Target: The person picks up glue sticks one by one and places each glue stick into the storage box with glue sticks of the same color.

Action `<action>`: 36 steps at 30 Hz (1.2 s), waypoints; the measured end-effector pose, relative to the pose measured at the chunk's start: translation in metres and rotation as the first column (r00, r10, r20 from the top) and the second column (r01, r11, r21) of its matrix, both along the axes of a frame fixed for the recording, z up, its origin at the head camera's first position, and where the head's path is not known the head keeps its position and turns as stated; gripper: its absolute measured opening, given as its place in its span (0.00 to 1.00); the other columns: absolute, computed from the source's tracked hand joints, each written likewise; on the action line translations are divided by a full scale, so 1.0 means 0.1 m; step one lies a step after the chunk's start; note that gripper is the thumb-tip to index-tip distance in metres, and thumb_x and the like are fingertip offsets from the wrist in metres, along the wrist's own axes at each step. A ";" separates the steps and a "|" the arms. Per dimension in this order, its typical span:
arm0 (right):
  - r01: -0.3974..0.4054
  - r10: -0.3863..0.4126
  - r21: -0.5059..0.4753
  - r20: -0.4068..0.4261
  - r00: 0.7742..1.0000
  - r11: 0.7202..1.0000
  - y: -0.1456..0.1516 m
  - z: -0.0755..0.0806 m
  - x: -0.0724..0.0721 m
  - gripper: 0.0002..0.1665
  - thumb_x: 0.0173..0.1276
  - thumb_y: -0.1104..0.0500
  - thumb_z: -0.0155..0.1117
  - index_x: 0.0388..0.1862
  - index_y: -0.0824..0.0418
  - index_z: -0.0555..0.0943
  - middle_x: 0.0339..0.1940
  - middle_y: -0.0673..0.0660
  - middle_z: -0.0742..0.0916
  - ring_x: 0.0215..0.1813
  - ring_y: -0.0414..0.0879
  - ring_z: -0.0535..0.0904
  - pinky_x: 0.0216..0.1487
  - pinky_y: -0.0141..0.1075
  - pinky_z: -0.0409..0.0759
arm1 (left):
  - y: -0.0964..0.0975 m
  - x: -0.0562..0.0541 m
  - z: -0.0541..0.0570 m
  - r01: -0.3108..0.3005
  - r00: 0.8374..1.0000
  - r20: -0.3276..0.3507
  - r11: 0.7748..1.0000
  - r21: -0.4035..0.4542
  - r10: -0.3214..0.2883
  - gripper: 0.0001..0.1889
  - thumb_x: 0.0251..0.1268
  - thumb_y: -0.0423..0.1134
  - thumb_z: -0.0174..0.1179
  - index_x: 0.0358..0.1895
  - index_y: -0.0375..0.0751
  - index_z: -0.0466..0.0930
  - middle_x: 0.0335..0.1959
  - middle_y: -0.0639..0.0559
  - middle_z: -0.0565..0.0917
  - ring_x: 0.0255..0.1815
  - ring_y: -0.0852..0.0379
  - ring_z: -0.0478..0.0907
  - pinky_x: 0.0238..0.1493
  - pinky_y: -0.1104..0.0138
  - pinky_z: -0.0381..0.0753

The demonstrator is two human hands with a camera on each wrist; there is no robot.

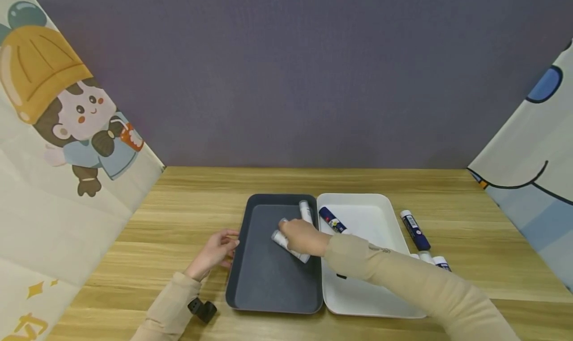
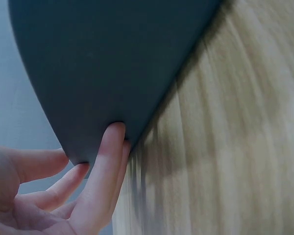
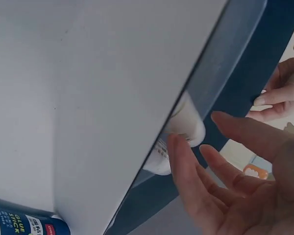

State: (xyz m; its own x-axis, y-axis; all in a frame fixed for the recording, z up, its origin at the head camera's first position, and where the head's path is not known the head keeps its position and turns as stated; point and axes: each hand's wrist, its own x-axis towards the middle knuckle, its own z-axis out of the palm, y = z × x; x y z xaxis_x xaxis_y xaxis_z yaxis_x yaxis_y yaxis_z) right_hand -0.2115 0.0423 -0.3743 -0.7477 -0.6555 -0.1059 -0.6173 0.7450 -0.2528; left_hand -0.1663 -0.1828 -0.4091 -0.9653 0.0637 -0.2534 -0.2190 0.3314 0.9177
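My left hand (image 1: 217,251) touches the outer left wall of the dark grey tray (image 1: 274,301) with its fingertips, fingers mostly straight. Over the right half of that tray, my right hand (image 1: 304,235) hovers close above white printed tubes. One white tube (image 1: 286,244) lies slanted beneath it, and another white tube (image 1: 305,211) lies along the tray's right wall. In the right wrist view, the right thumb and fingers are spread around a white tube's end (image 3: 191,125) without closing on it. The hand hides part of the tubes in the head view.
Against the dark tray stands a white tray (image 1: 358,206) with a blue glue stick (image 1: 332,220) inside; my right forearm covers part of it. On the table to its right lie another blue glue stick (image 1: 415,230) and several white-capped sticks (image 1: 441,263), partly hidden by the sleeve.
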 end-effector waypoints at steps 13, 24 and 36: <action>0.064 -0.059 -0.147 0.035 0.998 0.987 0.26 0.19 0.10 0.13 0.55 0.64 0.63 0.41 0.61 0.78 0.27 0.53 0.80 0.24 0.41 0.71 0.23 0.32 0.70 | -0.01 -0.01 0.00 0.006 1.000 -0.005 1.000 0.010 -0.005 0.17 0.65 0.30 0.46 0.55 0.26 0.63 0.34 0.37 0.76 0.24 0.54 0.75 0.20 0.62 0.77; 0.150 -0.155 -0.207 -0.009 0.988 0.967 0.64 0.36 0.16 0.13 0.54 0.63 0.64 0.40 0.60 0.78 0.26 0.51 0.79 0.23 0.40 0.68 0.24 0.32 0.68 | -0.01 0.00 0.02 0.007 1.000 0.011 1.000 0.004 -0.007 0.17 0.65 0.31 0.46 0.56 0.27 0.63 0.35 0.37 0.75 0.24 0.54 0.74 0.20 0.62 0.77; 0.212 -0.226 -0.264 -0.024 0.974 0.941 1.13 0.41 0.19 0.14 0.54 0.65 0.62 0.42 0.62 0.78 0.27 0.53 0.81 0.21 0.38 0.70 0.22 0.31 0.67 | -0.01 0.01 0.01 0.017 1.000 0.006 1.000 0.014 -0.017 0.18 0.65 0.31 0.46 0.56 0.27 0.63 0.37 0.37 0.75 0.25 0.54 0.75 0.21 0.62 0.78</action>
